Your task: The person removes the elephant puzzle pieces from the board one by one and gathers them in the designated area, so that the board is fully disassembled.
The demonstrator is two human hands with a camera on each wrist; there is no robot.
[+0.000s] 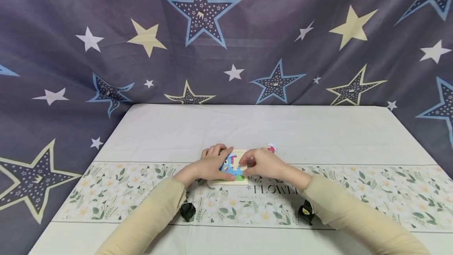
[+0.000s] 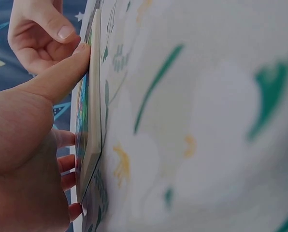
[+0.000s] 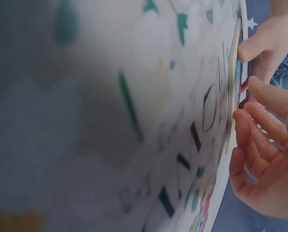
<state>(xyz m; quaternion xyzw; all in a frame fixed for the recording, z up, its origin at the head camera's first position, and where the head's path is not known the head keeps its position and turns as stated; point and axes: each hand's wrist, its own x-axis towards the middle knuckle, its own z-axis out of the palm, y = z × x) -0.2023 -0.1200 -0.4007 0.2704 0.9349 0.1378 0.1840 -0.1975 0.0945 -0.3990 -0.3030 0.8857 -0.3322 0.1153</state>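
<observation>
A small jigsaw puzzle board [image 1: 230,182] with a pale frame and a blue cartoon picture lies on the tablecloth. My left hand [image 1: 211,167] holds its left side, the thumb over the near part and the fingers spread toward the far edge; in the left wrist view the fingertips touch the board's side. Over the right part of the board is my right hand [image 1: 266,164], its fingers bent and the fingertips close to the picture. In the right wrist view its fingers [image 3: 238,118] are curved with gaps between them, and no piece shows there. A bare cream patch [image 1: 239,155] shows at the upper right.
A loose puzzle piece [image 1: 271,147] in pink and white lies just beyond my right hand. White cloth with a printed flower band [image 1: 141,180] covers the table. Behind the table hangs a dark star-patterned curtain [image 1: 219,58].
</observation>
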